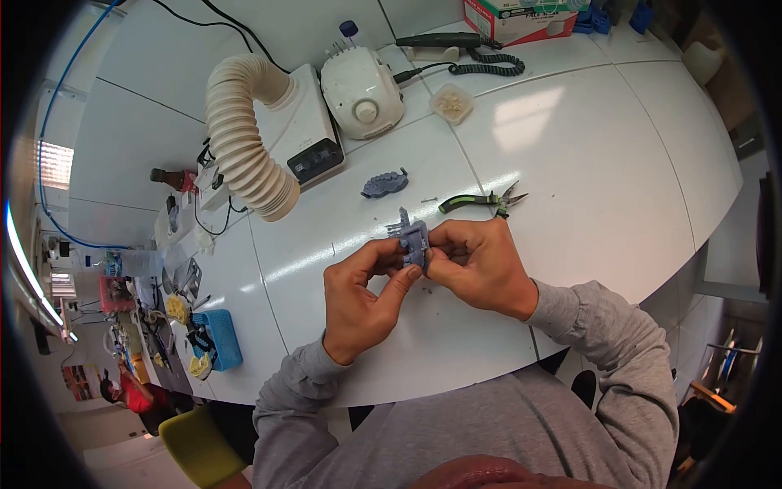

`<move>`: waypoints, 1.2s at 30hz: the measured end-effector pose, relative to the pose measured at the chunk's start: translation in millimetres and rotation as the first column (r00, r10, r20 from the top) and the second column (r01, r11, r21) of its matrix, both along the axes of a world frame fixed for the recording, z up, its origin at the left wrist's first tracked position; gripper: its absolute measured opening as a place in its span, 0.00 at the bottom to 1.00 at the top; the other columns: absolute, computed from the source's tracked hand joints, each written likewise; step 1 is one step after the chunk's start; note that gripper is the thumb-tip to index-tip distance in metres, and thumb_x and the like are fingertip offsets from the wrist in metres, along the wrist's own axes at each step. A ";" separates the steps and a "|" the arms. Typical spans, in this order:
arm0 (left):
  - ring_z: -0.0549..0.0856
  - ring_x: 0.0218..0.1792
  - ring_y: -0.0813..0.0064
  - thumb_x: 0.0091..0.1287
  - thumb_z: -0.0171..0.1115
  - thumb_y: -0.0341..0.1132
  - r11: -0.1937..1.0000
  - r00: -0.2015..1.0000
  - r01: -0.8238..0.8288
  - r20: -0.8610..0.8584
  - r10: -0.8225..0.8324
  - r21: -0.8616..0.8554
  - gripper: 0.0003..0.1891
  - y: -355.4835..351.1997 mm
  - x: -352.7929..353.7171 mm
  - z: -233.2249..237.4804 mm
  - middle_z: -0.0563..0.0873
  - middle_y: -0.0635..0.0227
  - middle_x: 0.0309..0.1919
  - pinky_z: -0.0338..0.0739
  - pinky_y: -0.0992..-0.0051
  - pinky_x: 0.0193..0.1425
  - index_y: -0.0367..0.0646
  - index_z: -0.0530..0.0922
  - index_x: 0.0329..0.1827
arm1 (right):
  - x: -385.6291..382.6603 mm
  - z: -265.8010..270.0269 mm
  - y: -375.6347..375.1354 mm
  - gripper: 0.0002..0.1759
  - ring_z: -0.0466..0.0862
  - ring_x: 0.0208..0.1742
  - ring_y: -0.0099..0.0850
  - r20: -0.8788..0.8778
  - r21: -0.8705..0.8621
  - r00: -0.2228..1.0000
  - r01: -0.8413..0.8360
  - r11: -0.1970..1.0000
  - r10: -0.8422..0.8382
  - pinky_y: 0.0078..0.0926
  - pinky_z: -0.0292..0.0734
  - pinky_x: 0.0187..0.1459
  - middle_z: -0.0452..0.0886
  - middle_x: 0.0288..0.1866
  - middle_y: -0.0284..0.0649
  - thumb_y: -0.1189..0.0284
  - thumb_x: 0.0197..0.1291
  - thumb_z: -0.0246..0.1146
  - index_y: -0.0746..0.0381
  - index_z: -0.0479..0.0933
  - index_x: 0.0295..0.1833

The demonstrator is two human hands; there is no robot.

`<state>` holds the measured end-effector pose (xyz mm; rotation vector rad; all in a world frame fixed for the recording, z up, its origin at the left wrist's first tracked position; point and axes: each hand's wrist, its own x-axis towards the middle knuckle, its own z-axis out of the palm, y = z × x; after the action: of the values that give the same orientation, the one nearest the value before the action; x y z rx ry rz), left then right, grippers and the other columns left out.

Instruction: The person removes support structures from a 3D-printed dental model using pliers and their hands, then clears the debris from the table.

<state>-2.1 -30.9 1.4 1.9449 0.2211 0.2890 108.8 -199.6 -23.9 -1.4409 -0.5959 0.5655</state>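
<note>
Your grey sweatshirt [472, 416] lies along the curved near edge of the white tabletop [586, 236], and both forearms reach over that edge. Ahead of you, well in from it, is the spiky grey-blue piece [414, 244], between your two hands. Your left hand [356, 306] has its thumb and fingertips closed on the left and near parts of the piece; your right hand [489, 265] pinches its right side, thumb and forefinger drawn together. Neither hand looks clearly nearer, as both touch it. Its long axis runs roughly from the near edge toward the far edge, leaning a little left at the far end, and its thin prongs stick out far and left. You can't tell whether its underside touches the tabletop. Farther toward the far edge, slightly left, lies the grey-blue arch [384, 184], apart from your fingers. The green-and-black pliers [466, 200] lie just beyond your right hand, nose pointing right, jaws parted.
</note>
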 end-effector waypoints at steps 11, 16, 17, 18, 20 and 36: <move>0.93 0.51 0.71 0.72 0.77 0.26 0.994 0.996 0.050 -0.070 -0.057 -0.096 0.17 7.8 2.6 9.5 0.93 0.61 0.50 0.87 0.69 0.63 0.31 0.84 0.60 | 6.0 15.5 -2.6 0.13 0.96 0.41 0.33 0.144 0.032 0.989 -0.043 0.999 0.038 0.28 0.93 0.48 0.93 0.43 0.50 0.77 0.72 0.68 0.75 0.86 0.56; 0.94 0.47 0.70 0.71 0.79 0.29 0.977 0.999 -0.032 0.006 0.034 -0.210 0.15 1.9 1.6 5.6 0.94 0.59 0.46 0.91 0.70 0.56 0.33 0.86 0.57 | 1.4 11.1 -2.3 0.11 0.95 0.39 0.38 0.459 0.046 0.888 -0.010 0.999 -0.012 0.30 0.90 0.43 0.92 0.41 0.49 0.79 0.70 0.70 0.71 0.87 0.55; 0.94 0.46 0.71 0.71 0.78 0.29 0.981 0.999 -0.043 0.017 0.047 -0.191 0.15 0.4 1.9 7.7 0.94 0.60 0.46 0.91 0.71 0.55 0.33 0.86 0.57 | 1.8 11.3 -2.5 0.11 0.95 0.39 0.38 0.460 0.047 0.888 -0.010 0.999 -0.013 0.30 0.90 0.43 0.92 0.41 0.49 0.79 0.70 0.70 0.71 0.87 0.55; 0.94 0.46 0.71 0.71 0.78 0.28 0.984 0.998 -0.054 0.028 0.060 -0.172 0.15 -0.5 2.1 8.9 0.93 0.60 0.46 0.91 0.72 0.55 0.33 0.87 0.57 | 2.0 11.6 -3.0 0.12 0.94 0.39 0.39 0.486 0.041 0.874 -0.012 0.999 -0.009 0.31 0.89 0.42 0.92 0.41 0.49 0.79 0.69 0.70 0.70 0.86 0.56; 0.94 0.46 0.71 0.71 0.78 0.28 0.992 0.997 -0.046 0.049 0.052 -0.120 0.15 1.8 1.5 7.6 0.92 0.61 0.46 0.92 0.72 0.54 0.33 0.87 0.57 | 2.5 11.2 -3.0 0.13 0.93 0.39 0.40 0.511 0.036 0.859 -0.013 0.999 -0.007 0.33 0.88 0.41 0.91 0.41 0.49 0.80 0.68 0.71 0.69 0.86 0.57; 0.94 0.43 0.72 0.70 0.78 0.27 0.999 0.997 -0.028 0.076 0.031 -0.042 0.13 3.8 0.4 8.0 0.93 0.60 0.44 0.91 0.73 0.51 0.34 0.89 0.55 | 1.4 5.3 -2.2 0.21 0.92 0.38 0.42 0.633 0.075 0.773 -0.005 0.997 -0.044 0.34 0.87 0.39 0.90 0.42 0.50 0.80 0.66 0.72 0.74 0.83 0.63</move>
<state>-1.7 -27.2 9.4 1.8874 0.2037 0.3751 110.1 -201.8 -18.6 -1.5611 -1.1244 0.0094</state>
